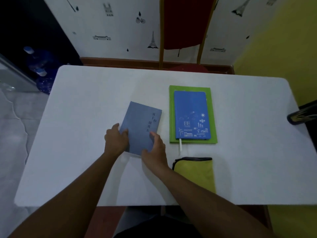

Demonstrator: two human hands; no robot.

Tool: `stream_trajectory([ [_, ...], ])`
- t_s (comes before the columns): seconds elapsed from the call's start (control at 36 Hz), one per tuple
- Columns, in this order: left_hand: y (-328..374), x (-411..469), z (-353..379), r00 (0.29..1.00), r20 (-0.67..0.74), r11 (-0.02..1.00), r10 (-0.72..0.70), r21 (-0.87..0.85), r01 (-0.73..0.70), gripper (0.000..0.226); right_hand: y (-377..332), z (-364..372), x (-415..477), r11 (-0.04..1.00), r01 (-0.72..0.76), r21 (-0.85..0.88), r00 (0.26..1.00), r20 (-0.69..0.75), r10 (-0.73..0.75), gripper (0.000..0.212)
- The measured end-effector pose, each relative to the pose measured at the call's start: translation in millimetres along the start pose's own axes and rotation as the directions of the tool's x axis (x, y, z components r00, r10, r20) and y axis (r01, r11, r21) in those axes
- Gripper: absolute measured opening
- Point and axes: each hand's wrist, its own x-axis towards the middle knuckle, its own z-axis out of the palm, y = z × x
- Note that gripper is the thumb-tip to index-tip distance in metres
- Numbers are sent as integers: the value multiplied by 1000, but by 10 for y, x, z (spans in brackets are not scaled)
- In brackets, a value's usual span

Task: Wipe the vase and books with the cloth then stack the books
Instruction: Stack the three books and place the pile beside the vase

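The grey-blue book point(141, 127) lies flat on the white table point(85, 100), just left of the stack: a bright blue notebook point(191, 115) on top of a green book point(171, 117). If it gets lifted crooked, it could slip, or bump the stack and push it out of line. The left hand point(116, 140) presses its left edge and the right hand point(155, 149) its near right corner, fingers closed on it. The yellow cloth point(196, 172) sits near the stack's front. A dark vase point(301, 115), I think, is far right.
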Motion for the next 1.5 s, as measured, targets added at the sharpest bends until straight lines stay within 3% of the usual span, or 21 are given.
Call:
stream_trajectory([
  [0.17,-32,-47,13,997,40,983,-68,-167,73,39,46,-83,40,996,-48,80,998,-32,51,72],
  [0.36,110,-29,-61,999,39,941,-23,-336,35,37,15,-210,73,987,43,153,997,-76,-31,66],
  [0.56,594,-5,35,996,54,890,75,-455,-42,33,-193,-639,285,965,208,161,936,-321,-148,53],
  [0.75,1180,-48,457,972,136,918,189,-376,-126,33,-80,-1424,457,969,184,168,894,-439,-93,51],
  [0.94,1519,-82,959,974,154,931,166,-349,-103,36,127,-1945,587,977,120,176,916,-400,-41,61],
  [1.11,1591,-84,1125,971,154,967,181,-210,-146,28,293,-2048,720,996,17,91,938,-347,15,66],
  [1.22,1517,-93,1188,972,107,977,207,-74,-200,42,352,-2035,769,1000,-26,14,952,-303,29,68],
  [1.5,1554,-128,1195,962,143,973,231,-55,-226,44,371,-2090,759,997,-5,83,952,-305,30,65],
])
